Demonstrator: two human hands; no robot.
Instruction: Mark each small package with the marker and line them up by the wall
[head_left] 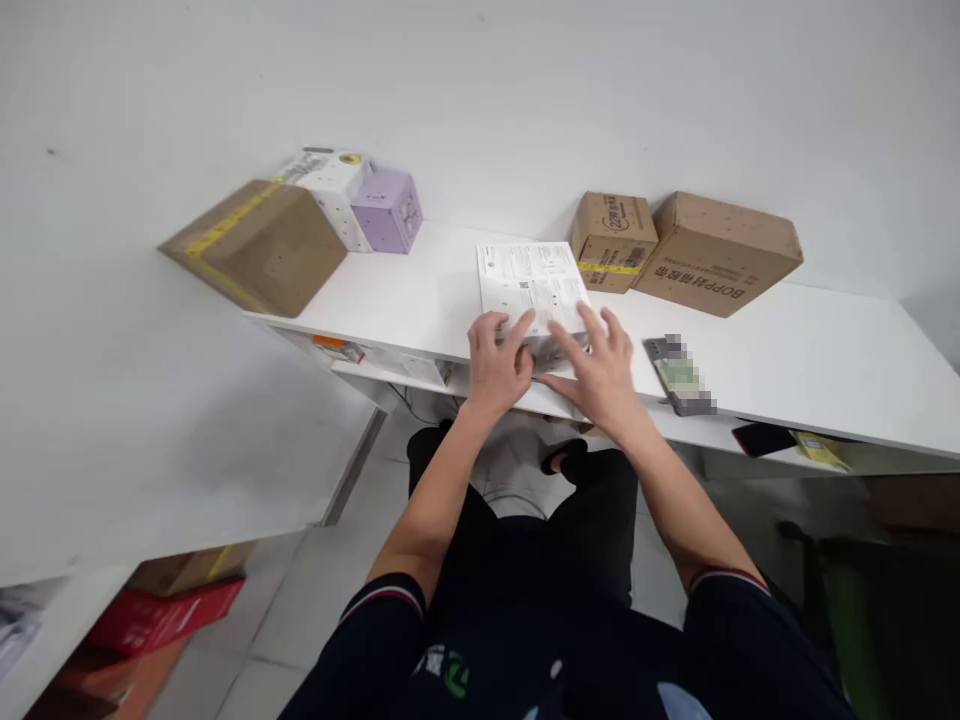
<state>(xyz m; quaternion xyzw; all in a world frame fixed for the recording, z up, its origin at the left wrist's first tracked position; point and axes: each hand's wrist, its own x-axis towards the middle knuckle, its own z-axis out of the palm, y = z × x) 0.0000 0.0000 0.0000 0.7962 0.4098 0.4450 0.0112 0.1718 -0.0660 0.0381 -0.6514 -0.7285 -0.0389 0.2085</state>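
Note:
A white box (pixel 531 280) with printed text and small pictures on its top sits at the front edge of the white table. My left hand (pixel 496 368) is at its near left corner, fingers bent and apart, index fingertip by the top edge and thumb by the front side. At the near right part, my right hand (pixel 600 375) has its fingers spread over the top edge, the thumb lower and pointing inward. Neither hand visibly grips the box. Its front side is greyish and partly hidden by my fingers.
Left on the table (pixel 420 290) stand a large brown carton (pixel 281 245), a white box (pixel 330 180) and a purple box (pixel 386 212). Behind right are a small carton (pixel 611 240) and a longer one (pixel 720 250). A phone-like device (pixel 679 375), partly pixelated, lies right. A shelf (pixel 397 375) runs underneath.

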